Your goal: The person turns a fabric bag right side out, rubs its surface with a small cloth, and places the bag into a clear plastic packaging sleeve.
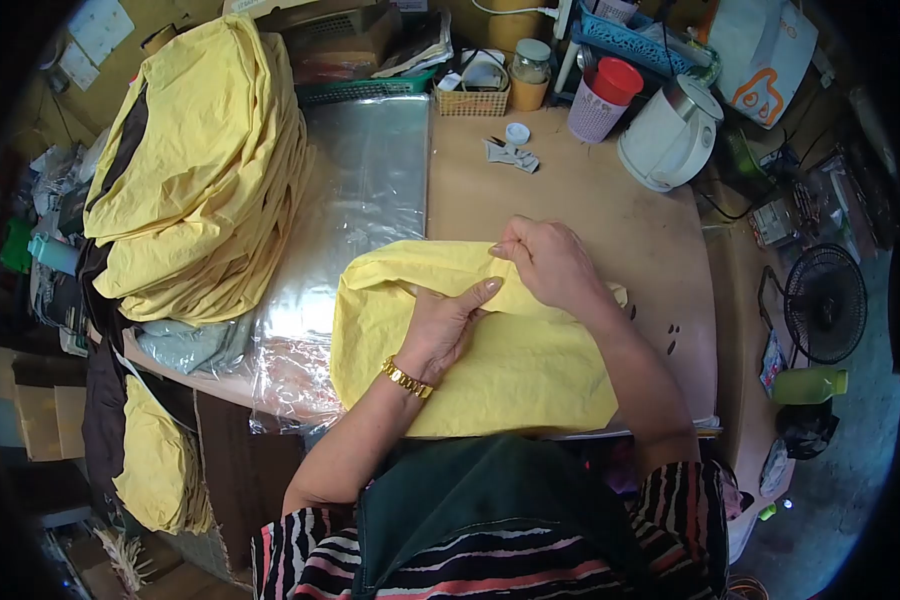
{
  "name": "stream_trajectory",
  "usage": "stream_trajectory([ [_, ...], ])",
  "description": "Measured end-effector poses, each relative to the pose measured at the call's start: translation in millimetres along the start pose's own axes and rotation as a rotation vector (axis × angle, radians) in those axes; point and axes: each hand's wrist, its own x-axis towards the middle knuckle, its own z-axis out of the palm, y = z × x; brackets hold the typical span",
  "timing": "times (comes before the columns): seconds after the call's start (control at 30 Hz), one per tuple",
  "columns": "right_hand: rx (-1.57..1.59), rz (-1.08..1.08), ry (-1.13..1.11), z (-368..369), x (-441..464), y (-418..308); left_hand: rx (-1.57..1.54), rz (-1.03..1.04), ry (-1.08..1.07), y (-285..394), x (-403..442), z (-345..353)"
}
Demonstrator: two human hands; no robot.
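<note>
A yellow cloth piece (510, 380), perhaps a bag or a garment, lies spread at the table's near edge. My left hand (442, 325), with a gold band at the wrist, reaches into a fold of it; the thumb presses on top and the other fingers are partly hidden by the cloth. Just to the right, my right hand (548, 262) is closed in a pinch on the cloth's upper layer. The two hands are close but apart. Anything small within the right fingers is hidden.
Left stands a tall stack of yellow cloth pieces (200, 170), beside clear plastic sheets (360, 170). Along the back are a basket (473, 100), a jar (530, 75), a lilac cup (595, 115) and a white kettle (670, 135). A black fan (825, 303) sits right.
</note>
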Motion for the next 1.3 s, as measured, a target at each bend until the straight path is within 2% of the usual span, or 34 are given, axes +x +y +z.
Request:
stream_trajectory([
  [0.03, 0.135, 0.102, -0.052, -1.6, 2.1, 1.1, 0.005, 0.0, -0.004, -0.7, 1.8, -4.6],
  [0.13, 0.189, 0.152, 0.021, 8.9, 9.6, 6.1, 0.043, -0.126, -0.072, 0.3, 2.6, -5.3],
  [0.2, 0.185, 0.121, 0.008, 5.1, 11.0, 2.2, 0.07, -0.124, 0.027, -0.1, -6.5, 10.9],
  [0.27, 0.181, 0.088, 0.0, 4.0, 14.2, 6.1, 0.089, -0.1, -0.034, -1.2, -1.5, 0.1],
  [0.33, 0.302, 0.095, -0.158, 4.7, 17.8, 17.6, 0.11, -0.079, -0.102, 1.1, 0.6, -3.2],
  [0.37, 0.303, 0.099, -0.15, 0.3, 16.2, 21.9, 0.109, -0.077, -0.08, 2.1, -1.0, -1.9],
  [0.43, 0.559, 0.118, -0.236, -15.2, 11.0, 21.8, 0.117, -0.083, -0.066, 7.1, -1.2, -5.5],
  [0.47, 0.558, 0.121, -0.228, -23.1, 6.9, 32.1, 0.107, -0.107, -0.059, 10.5, 0.5, -10.5],
  [0.53, 0.632, 0.134, -0.514, -36.9, -1.9, 52.4, 0.11, -0.121, 0.011, 12.2, 3.0, -11.9],
  [0.57, 0.634, 0.134, -0.505, -34.8, -4.1, 55.2, 0.115, -0.123, 0.006, 11.2, 2.3, -8.7],
  [0.63, 0.509, 0.036, -0.33, -28.8, -10.3, 50.8, -0.049, -0.209, 0.026, 7.0, -3.4, 4.5],
  [0.67, 0.511, 0.038, -0.326, -28.5, -11.4, 45.8, 0.059, -0.27, 0.015, 4.3, -6.9, 16.1],
  [0.7, 0.286, 0.071, -0.287, -31.4, -12.1, 36.1, 0.06, -0.273, 0.015, -3.9, -4.8, 18.7],
  [0.73, 0.062, 0.103, -0.248, -32.5, -13.5, 31.2, 0.231, -0.23, -0.009, -13.6, -1.7, 18.1],
  [0.77, 0.064, 0.106, -0.247, -30.1, -13.8, 34.1, 0.404, -0.185, -0.036, -18.3, 0.3, 17.9],
  [0.83, 0.255, 0.182, -0.214, -26.0, -13.7, 40.2, 0.453, -0.181, -0.017, -13.1, 2.1, 19.3],
  [0.9, 0.222, 0.215, -0.183, -27.7, -15.5, 32.8, 0.536, -0.15, -0.152, -9.0, 5.1, 16.9],
  [0.97, 0.187, 0.245, -0.165, -26.4, -17.6, 33.1, 0.531, -0.159, -0.182, -18.8, -0.6, 32.8],
  [1.07, 0.288, 0.169, -0.173, -26.2, -14.9, 48.2, 0.478, -0.226, -0.279, -26.8, 3.5, 33.2],
  [1.13, 0.587, 0.247, -0.437, -40.4, -11.9, 59.8, 0.249, -0.426, -0.456, -23.6, 14.1, 19.0],
  [1.17, 0.59, 0.25, -0.428, -39.3, -11.3, 64.3, 0.255, -0.431, -0.462, -24.8, 15.9, 16.5],
  [1.23, 0.41, 0.117, -0.373, -33.4, -10.5, 70.4, 0.385, -0.485, -0.439, -18.3, 11.1, 27.9],
  [1.27, 0.412, 0.121, -0.368, -35.0, -12.1, 68.7, 0.508, -0.404, -0.317, -20.2, 1.0, 45.5],
  [1.3, 0.457, 0.191, -0.342, -40.5, -13.5, 59.8, 0.512, -0.408, -0.319, -28.8, 3.2, 44.6],
])
